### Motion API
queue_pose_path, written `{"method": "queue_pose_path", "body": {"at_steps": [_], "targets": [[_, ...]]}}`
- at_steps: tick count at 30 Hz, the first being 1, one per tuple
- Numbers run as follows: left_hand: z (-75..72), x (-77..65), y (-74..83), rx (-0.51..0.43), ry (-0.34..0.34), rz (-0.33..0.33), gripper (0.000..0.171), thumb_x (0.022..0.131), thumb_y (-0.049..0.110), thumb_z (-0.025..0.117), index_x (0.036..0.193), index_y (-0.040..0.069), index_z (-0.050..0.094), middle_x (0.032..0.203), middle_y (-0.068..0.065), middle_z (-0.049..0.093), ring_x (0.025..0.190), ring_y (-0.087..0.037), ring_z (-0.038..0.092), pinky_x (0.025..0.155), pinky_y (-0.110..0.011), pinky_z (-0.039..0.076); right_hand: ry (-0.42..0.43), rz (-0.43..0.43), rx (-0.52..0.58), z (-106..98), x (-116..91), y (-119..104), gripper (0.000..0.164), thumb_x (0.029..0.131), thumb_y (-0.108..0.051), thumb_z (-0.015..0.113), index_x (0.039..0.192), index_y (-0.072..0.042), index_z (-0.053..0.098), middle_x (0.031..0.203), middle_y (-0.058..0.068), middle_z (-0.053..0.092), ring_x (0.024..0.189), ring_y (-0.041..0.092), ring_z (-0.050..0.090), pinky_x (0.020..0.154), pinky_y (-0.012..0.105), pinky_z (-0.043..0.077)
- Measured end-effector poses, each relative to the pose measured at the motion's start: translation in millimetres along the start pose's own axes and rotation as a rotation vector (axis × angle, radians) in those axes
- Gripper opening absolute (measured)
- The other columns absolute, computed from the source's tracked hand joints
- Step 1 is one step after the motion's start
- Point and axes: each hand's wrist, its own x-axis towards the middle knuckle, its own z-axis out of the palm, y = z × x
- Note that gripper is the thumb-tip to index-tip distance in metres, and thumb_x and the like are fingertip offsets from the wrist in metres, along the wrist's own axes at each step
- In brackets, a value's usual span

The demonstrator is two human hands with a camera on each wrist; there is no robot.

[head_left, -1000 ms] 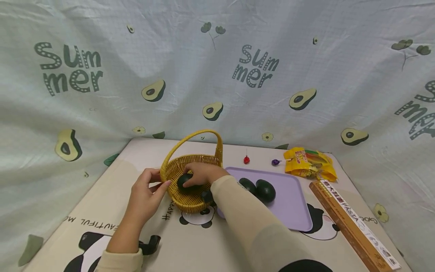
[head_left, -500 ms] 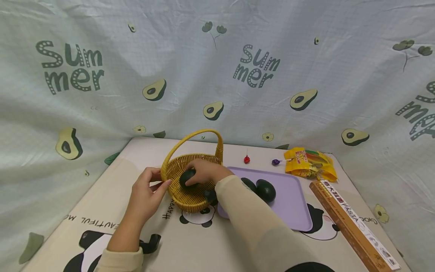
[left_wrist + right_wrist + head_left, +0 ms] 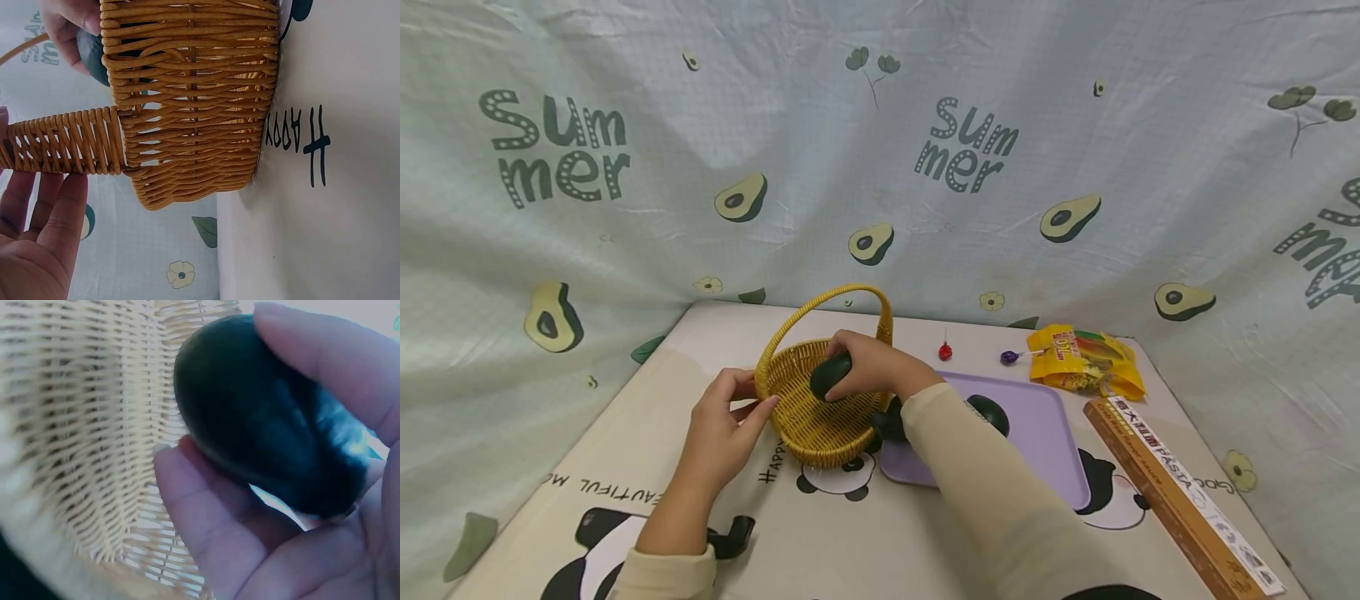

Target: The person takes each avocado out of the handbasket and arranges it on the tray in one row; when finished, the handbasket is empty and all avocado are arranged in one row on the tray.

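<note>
My left hand [image 3: 722, 427] pinches the foot of the handle of a yellow wicker basket [image 3: 822, 433] between thumb and fingers; the left wrist view shows its fingers [image 3: 59, 212] against the woven handle. Over the basket's inside, my right hand [image 3: 880, 367] grips a dark green avocado [image 3: 830, 377]. In the right wrist view, thumb and fingers wrap round that smooth avocado [image 3: 250, 412], with the basket's woven wall [image 3: 94, 412] beside it. One more avocado [image 3: 990, 413] lies on a purple tray [image 3: 1037, 450], partly behind the right sleeve.
Behind the tray lie a red lollipop [image 3: 945, 352], a purple lollipop [image 3: 1009, 357] and a yellow snack bag [image 3: 1086, 362]. A long brown pasta box [image 3: 1180, 500] lies along the table's right side. A printed curtain [image 3: 865, 167] hangs behind the table.
My right hand has lifted the avocado from the basket's bottom, up and to the right. The sleeve now hides the tray's other avocado. My left hand and the basket have stayed put.
</note>
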Motion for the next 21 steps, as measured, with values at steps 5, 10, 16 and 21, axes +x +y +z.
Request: {"method": "queue_pose_path", "body": {"at_steps": [5,10,16,21], "targets": [[0.0,0.5,1.0,0.005,0.004,0.001,0.034,0.095,0.009,0.074,0.123,0.008,0.055,0.120,-0.008,0.064,0.113,-0.025,0.066,0.091,-0.041,0.063,0.029,-0.033,0.043,-5.9,-7.9,4.2,0.057,0.078,-0.032,0.091,0.124,-0.024,0.057,0.126,-0.002,0.061,0.111,0.017,0.063,0.094,0.033,0.060],[1.2,-0.3,1.1,0.012,0.003,0.002,0.034,0.095,0.009,0.074,0.124,0.008,0.055,0.120,-0.008,0.064,0.112,-0.025,0.066,0.091,-0.041,0.063,0.049,-0.039,0.096,-9.2,-15.4,7.6,0.054,0.079,-0.031,0.090,0.125,-0.030,0.061,0.129,-0.003,0.061,0.112,0.019,0.063,0.094,0.037,0.061],[1.7,-0.8,-0.3,0.001,0.001,0.004,0.034,0.095,0.010,0.074,0.124,0.008,0.056,0.120,-0.007,0.064,0.112,-0.024,0.066,0.091,-0.040,0.063,0.073,-0.006,0.167,-11.8,-24.8,11.3,0.065,0.080,-0.029,0.090,0.131,-0.023,0.049,0.131,0.004,0.058,0.114,0.021,0.063,0.098,0.040,0.060],[1.6,-0.7,-0.5,-0.006,0.002,0.003,0.034,0.095,0.010,0.074,0.124,0.008,0.056,0.120,-0.007,0.064,0.113,-0.024,0.066,0.091,-0.040,0.063,0.094,-0.009,0.204,-14.5,-33.1,14.6,0.063,0.081,-0.030,0.089,0.129,-0.023,0.050,0.138,0.007,0.056,0.120,0.025,0.061,0.100,0.045,0.059]]}}
